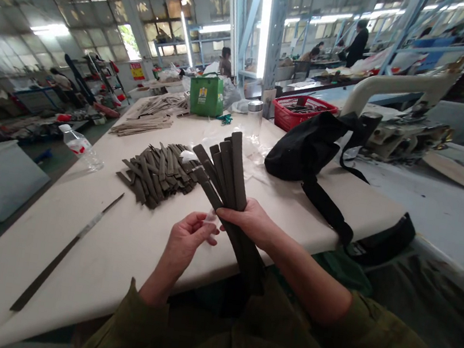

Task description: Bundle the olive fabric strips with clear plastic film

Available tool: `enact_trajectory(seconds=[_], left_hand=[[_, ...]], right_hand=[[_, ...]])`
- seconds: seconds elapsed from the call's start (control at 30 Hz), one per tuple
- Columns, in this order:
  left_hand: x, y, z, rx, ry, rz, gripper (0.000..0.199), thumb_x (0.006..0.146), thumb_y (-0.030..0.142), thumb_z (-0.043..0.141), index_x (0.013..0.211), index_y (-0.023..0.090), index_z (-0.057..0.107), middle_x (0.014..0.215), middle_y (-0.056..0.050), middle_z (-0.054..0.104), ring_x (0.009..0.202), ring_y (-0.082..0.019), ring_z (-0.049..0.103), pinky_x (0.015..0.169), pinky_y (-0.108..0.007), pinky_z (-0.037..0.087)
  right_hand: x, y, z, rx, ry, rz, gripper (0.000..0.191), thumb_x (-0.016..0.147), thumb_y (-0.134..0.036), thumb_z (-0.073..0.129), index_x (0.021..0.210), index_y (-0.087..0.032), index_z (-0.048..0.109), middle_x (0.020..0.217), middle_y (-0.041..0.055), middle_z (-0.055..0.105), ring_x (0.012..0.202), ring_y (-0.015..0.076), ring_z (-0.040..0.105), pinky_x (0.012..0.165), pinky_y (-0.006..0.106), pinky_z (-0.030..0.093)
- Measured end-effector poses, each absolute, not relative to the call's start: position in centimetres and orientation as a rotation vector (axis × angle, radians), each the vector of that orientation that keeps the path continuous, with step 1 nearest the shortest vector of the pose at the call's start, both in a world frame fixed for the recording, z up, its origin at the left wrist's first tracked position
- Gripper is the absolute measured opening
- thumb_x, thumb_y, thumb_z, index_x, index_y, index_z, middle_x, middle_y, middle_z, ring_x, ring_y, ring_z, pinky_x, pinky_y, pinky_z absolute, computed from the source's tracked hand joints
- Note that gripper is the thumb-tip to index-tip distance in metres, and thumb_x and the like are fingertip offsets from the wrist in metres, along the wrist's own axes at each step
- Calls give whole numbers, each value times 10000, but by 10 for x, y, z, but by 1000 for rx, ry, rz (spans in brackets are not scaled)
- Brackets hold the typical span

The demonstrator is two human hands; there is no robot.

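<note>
In the head view, my right hand (251,220) is closed around a bundle of long dark grey-brown strips (232,174), which fan out at the top and hang past the table edge below. My left hand (190,234), just left of the bundle, pinches a small whitish translucent scrap (210,217); its material is unclear. Beyond my hands lies a loose pile of short dark strips (158,171), with a white crumpled piece (188,156) at its right end. A single long dark strip (57,261) with a pale section lies on the table at the left.
The pale tabletop (110,289) bears a tipped plastic bottle (83,149), a green bag (205,97), a glass jar (253,120) and a black bag (301,146) with trailing straps. Behind are a red basket (302,112) and a sewing machine (400,100). Other people work far off.
</note>
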State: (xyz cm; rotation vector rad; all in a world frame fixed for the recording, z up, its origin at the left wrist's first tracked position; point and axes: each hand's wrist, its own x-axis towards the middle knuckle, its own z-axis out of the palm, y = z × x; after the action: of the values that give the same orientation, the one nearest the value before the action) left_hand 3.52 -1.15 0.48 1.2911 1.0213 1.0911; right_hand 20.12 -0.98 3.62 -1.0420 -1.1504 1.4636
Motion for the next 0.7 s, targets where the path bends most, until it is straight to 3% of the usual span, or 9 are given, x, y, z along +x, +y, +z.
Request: enact_trajectory(seconds=[0.23, 0.57, 0.7], left_hand=[[11, -24, -8, 1225, 1083, 892, 317, 712, 343, 729, 949, 133, 714, 737, -74, 735, 626, -189, 682, 690, -310, 518], [-4, -33, -16, 1494, 1179, 566, 229, 752, 375, 679, 757, 162, 763, 679, -74, 723, 630, -182, 649, 642, -273, 479], [-5, -29, -16, 1404, 1153, 627, 215, 733, 360, 708, 705, 151, 749, 664, -67, 718, 659, -177, 647, 692, -270, 486]], right_hand=[[202, 3, 38, -1256, -1351, 1168, 134, 712, -245, 692, 731, -128, 631, 580, -6, 614, 513, 117, 599, 433, 178, 429], [189, 2, 49, -1362, -1574, 1040, 103, 744, -242, 659, 763, -144, 634, 565, -3, 635, 516, 136, 619, 409, 178, 408], [187, 6, 48, -1368, -1539, 1096, 126, 736, -245, 666, 783, -129, 653, 581, 9, 633, 514, 140, 617, 420, 189, 434]])
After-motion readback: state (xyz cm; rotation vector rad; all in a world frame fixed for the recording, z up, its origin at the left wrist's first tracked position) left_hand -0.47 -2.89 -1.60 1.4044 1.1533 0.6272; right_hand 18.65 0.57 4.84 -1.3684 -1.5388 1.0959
